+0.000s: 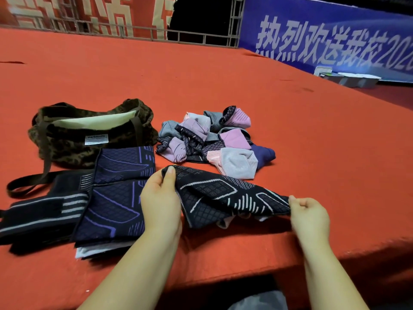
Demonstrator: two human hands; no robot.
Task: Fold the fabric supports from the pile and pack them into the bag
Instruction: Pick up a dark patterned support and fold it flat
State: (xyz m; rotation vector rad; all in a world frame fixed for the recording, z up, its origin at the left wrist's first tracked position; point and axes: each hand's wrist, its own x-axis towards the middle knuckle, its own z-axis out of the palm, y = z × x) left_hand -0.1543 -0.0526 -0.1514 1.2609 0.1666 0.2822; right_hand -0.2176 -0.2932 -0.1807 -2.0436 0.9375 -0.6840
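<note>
- A red carpeted platform (201, 81) fills the view, with a blue banner (335, 36) of white characters at the far right and a red banner behind a metal railing (134, 32) at the far left.
- The bag (73, 139), dark and leopard-patterned with a pale lining, sits at the left with its mouth open upward and one strap trailing toward the near edge.
- The pile (207, 139) of crumpled supports, pink, lilac, grey and navy, lies just right of the bag, in the middle of the carpet.
- Folded supports (116, 193) with purple lines lie flat near the bag, partly over a black strapped piece (38, 211) at the near left.
- The left hand (159, 198) pinches the left corner of a black support (225, 195) with white lines, thumb on top; the right hand (309, 213) pinches its right end, fingers curled around the edge.
- The black support hangs stretched between both hands, just above the carpet near the front edge, its lower layers sagging unevenly.
- Judged as mid-fold: the piece looks ready to be laid flat and doubled over.
- To do it well, keep both pinches firm, pull the cloth taut so the sagging layers line up, set it down flat, then bring one end squarely onto the other.
- Matching edges before pressing should give a tidy piece that stacks evenly and slips into the open bag.
</note>
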